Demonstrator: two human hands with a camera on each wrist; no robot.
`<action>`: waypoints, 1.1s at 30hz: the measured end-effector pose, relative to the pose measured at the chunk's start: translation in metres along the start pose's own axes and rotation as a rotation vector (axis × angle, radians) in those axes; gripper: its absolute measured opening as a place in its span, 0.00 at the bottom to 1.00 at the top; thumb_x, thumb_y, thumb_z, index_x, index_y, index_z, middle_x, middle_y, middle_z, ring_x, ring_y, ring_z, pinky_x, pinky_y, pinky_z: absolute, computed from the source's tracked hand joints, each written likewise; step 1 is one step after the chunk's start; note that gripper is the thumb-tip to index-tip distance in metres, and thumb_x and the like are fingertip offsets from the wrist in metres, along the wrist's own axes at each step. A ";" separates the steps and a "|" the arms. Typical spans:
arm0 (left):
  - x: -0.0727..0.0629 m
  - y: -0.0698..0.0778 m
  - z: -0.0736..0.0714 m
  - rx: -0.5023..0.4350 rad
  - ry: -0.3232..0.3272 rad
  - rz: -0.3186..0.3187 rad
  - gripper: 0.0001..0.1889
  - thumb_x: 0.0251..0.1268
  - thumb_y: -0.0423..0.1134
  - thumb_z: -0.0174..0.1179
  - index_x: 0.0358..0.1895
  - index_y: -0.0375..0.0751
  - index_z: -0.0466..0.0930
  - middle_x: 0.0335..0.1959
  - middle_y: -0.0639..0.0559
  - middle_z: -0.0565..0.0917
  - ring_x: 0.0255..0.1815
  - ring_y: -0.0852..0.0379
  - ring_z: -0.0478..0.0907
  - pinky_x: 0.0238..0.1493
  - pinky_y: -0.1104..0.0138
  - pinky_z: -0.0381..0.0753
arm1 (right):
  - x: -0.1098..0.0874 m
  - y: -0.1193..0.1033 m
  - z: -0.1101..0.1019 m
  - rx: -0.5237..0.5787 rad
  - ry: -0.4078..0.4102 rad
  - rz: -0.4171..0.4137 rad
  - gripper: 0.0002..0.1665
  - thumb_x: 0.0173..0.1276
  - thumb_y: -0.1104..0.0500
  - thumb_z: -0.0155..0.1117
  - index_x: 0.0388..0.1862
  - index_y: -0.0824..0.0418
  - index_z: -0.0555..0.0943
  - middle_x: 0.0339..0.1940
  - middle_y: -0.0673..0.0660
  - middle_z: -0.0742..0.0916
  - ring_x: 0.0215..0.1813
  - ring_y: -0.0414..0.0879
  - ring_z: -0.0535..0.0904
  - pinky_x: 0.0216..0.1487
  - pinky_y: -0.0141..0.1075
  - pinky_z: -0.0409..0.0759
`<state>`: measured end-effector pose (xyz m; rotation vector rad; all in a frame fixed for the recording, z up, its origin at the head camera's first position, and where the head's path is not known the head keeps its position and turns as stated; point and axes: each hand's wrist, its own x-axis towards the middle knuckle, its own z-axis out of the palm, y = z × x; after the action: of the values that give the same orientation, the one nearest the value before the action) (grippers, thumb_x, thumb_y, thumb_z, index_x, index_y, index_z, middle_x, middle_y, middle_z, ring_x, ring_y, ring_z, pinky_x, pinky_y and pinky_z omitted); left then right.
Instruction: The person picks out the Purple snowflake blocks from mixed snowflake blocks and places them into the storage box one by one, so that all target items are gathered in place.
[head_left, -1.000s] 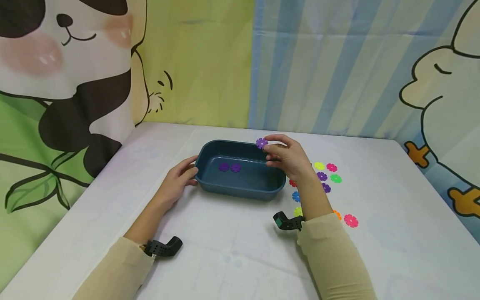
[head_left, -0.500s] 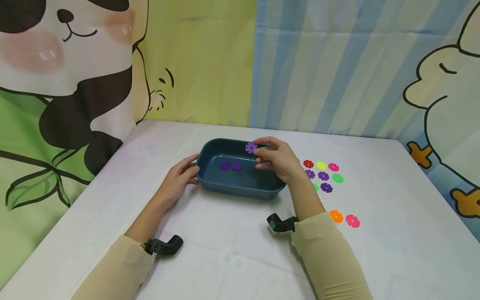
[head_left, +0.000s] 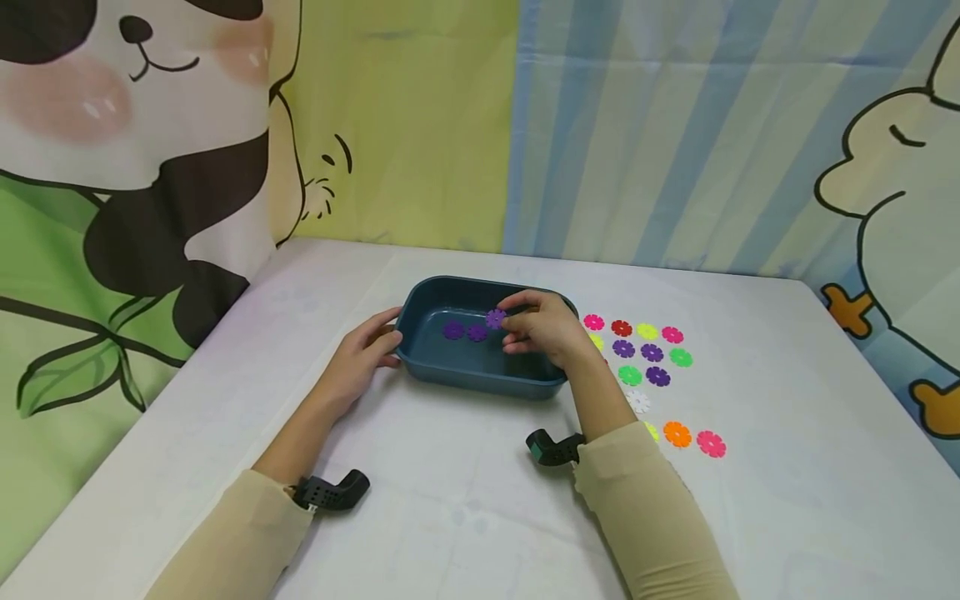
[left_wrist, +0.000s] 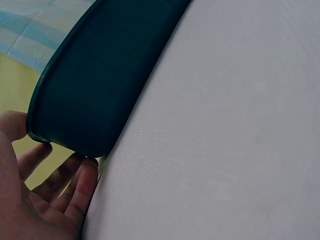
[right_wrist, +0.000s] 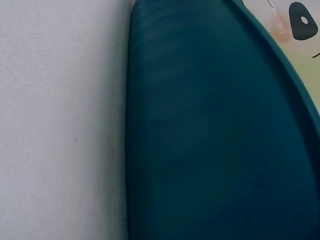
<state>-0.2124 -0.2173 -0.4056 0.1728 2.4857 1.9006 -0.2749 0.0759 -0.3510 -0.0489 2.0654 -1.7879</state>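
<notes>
Right hand (head_left: pixel 542 327) pinching a purple disc (head_left: pixel 496 319) with thumb and fingers over the interior of the blue tray (head_left: pixel 483 379); the disc's clearance from the tray floor cannot be judged. Two further purple discs (head_left: pixel 453 330) lie inside. The left hand (head_left: pixel 360 354) grips the tray's left end, some fingertips hidden in the head view. Coloured discs (head_left: pixel 652 352) lie to the right, several partly covered by the right forearm (head_left: pixel 603 392). The right wrist view crops out the pinch.
</notes>
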 end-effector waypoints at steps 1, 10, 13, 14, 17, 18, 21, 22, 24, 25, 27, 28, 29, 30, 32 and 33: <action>0.000 0.000 0.000 -0.002 0.001 0.001 0.27 0.83 0.42 0.50 0.80 0.43 0.64 0.70 0.33 0.75 0.57 0.46 0.80 0.50 0.73 0.84 | 0.001 0.001 0.001 -0.018 0.008 0.003 0.18 0.75 0.69 0.61 0.62 0.65 0.79 0.39 0.60 0.81 0.27 0.43 0.82 0.33 0.34 0.88; 0.001 0.000 0.003 0.006 0.001 0.003 0.27 0.83 0.42 0.50 0.80 0.44 0.64 0.69 0.34 0.76 0.55 0.49 0.80 0.51 0.72 0.85 | 0.002 0.001 0.003 -0.208 0.082 0.067 0.19 0.74 0.70 0.60 0.62 0.64 0.79 0.39 0.65 0.83 0.23 0.44 0.85 0.35 0.37 0.89; 0.000 0.001 0.002 0.007 0.003 0.006 0.27 0.83 0.42 0.50 0.79 0.44 0.64 0.69 0.34 0.76 0.54 0.50 0.81 0.51 0.72 0.85 | 0.005 0.001 0.004 -0.231 0.102 0.090 0.19 0.73 0.72 0.61 0.61 0.64 0.79 0.39 0.65 0.83 0.22 0.44 0.85 0.33 0.36 0.89; 0.000 0.002 0.002 0.008 0.004 0.006 0.27 0.83 0.42 0.50 0.79 0.44 0.64 0.69 0.34 0.76 0.54 0.50 0.81 0.51 0.72 0.85 | 0.006 0.001 0.005 -0.241 0.109 0.100 0.20 0.72 0.72 0.61 0.61 0.64 0.80 0.38 0.65 0.83 0.22 0.44 0.85 0.32 0.35 0.89; 0.000 0.001 0.002 0.010 0.004 0.009 0.27 0.83 0.42 0.50 0.80 0.43 0.64 0.69 0.33 0.76 0.54 0.50 0.81 0.50 0.73 0.85 | 0.008 0.001 0.006 -0.287 0.125 0.131 0.20 0.72 0.72 0.62 0.60 0.62 0.80 0.35 0.64 0.84 0.21 0.43 0.84 0.30 0.33 0.88; 0.000 0.001 0.002 0.008 0.002 0.009 0.27 0.83 0.42 0.50 0.80 0.43 0.64 0.70 0.33 0.76 0.54 0.50 0.81 0.50 0.73 0.85 | 0.009 0.002 0.006 -0.308 0.130 0.140 0.19 0.72 0.72 0.62 0.60 0.62 0.80 0.35 0.64 0.84 0.21 0.43 0.84 0.30 0.33 0.87; 0.000 -0.001 0.001 0.004 -0.003 0.011 0.27 0.83 0.42 0.50 0.80 0.42 0.63 0.70 0.32 0.75 0.54 0.51 0.81 0.50 0.73 0.85 | 0.009 0.002 0.008 -0.366 0.136 0.155 0.20 0.73 0.71 0.61 0.61 0.61 0.79 0.35 0.63 0.84 0.21 0.43 0.84 0.30 0.31 0.87; 0.000 -0.001 0.000 0.001 -0.001 0.009 0.27 0.83 0.42 0.50 0.80 0.43 0.63 0.70 0.33 0.75 0.53 0.52 0.81 0.50 0.73 0.85 | 0.009 0.002 0.008 -0.380 0.135 0.156 0.20 0.73 0.70 0.61 0.62 0.60 0.79 0.36 0.63 0.84 0.22 0.43 0.84 0.31 0.31 0.87; 0.001 -0.002 0.000 0.000 -0.002 0.010 0.27 0.82 0.42 0.50 0.80 0.42 0.64 0.70 0.33 0.75 0.52 0.54 0.81 0.50 0.74 0.85 | 0.008 0.002 0.008 -0.398 0.131 0.154 0.20 0.73 0.70 0.61 0.62 0.60 0.79 0.37 0.64 0.84 0.23 0.43 0.85 0.32 0.31 0.87; 0.001 -0.002 0.000 0.000 0.000 0.010 0.27 0.82 0.42 0.51 0.80 0.43 0.64 0.70 0.33 0.76 0.52 0.55 0.81 0.49 0.74 0.85 | 0.008 0.002 0.008 -0.404 0.128 0.149 0.21 0.73 0.70 0.60 0.63 0.61 0.78 0.37 0.64 0.84 0.23 0.43 0.85 0.32 0.32 0.87; 0.001 -0.003 -0.001 0.000 0.002 0.011 0.27 0.82 0.42 0.51 0.79 0.43 0.64 0.70 0.33 0.76 0.51 0.57 0.81 0.49 0.74 0.85 | 0.007 0.001 0.009 -0.433 0.128 0.135 0.21 0.73 0.70 0.60 0.63 0.61 0.79 0.37 0.64 0.85 0.24 0.43 0.86 0.34 0.32 0.88; 0.001 -0.003 -0.001 0.000 0.004 0.010 0.27 0.82 0.42 0.51 0.79 0.43 0.64 0.69 0.33 0.76 0.51 0.57 0.81 0.49 0.73 0.85 | 0.007 0.001 0.009 -0.451 0.129 0.126 0.20 0.73 0.69 0.60 0.63 0.60 0.79 0.36 0.64 0.85 0.24 0.43 0.86 0.35 0.33 0.88; 0.001 -0.002 -0.001 0.001 0.003 0.012 0.27 0.82 0.42 0.51 0.79 0.43 0.64 0.69 0.33 0.76 0.51 0.57 0.81 0.49 0.73 0.85 | 0.006 0.001 0.009 -0.473 0.132 0.119 0.20 0.74 0.69 0.61 0.63 0.60 0.79 0.36 0.63 0.86 0.25 0.44 0.87 0.35 0.33 0.88; 0.001 -0.002 -0.001 0.000 0.002 0.013 0.27 0.82 0.42 0.51 0.79 0.43 0.64 0.69 0.33 0.76 0.51 0.57 0.81 0.49 0.73 0.85 | 0.006 0.001 0.009 -0.498 0.134 0.111 0.20 0.74 0.68 0.61 0.62 0.60 0.79 0.35 0.63 0.86 0.26 0.44 0.87 0.35 0.33 0.88; 0.001 -0.002 0.000 0.003 0.001 0.012 0.27 0.82 0.42 0.51 0.79 0.43 0.64 0.70 0.33 0.76 0.51 0.56 0.81 0.50 0.72 0.85 | 0.005 0.001 0.009 -0.545 0.140 0.097 0.19 0.74 0.67 0.62 0.62 0.59 0.80 0.35 0.62 0.87 0.27 0.45 0.88 0.36 0.33 0.87; 0.001 -0.002 0.000 0.003 0.000 0.012 0.27 0.82 0.42 0.50 0.79 0.43 0.64 0.70 0.33 0.76 0.52 0.54 0.81 0.50 0.72 0.85 | 0.004 0.001 0.010 -0.567 0.142 0.091 0.19 0.74 0.66 0.62 0.62 0.59 0.80 0.35 0.62 0.87 0.28 0.45 0.88 0.36 0.33 0.86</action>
<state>-0.2135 -0.2180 -0.4070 0.1881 2.4932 1.9010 -0.2751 0.0658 -0.3542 0.0131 2.5682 -1.1330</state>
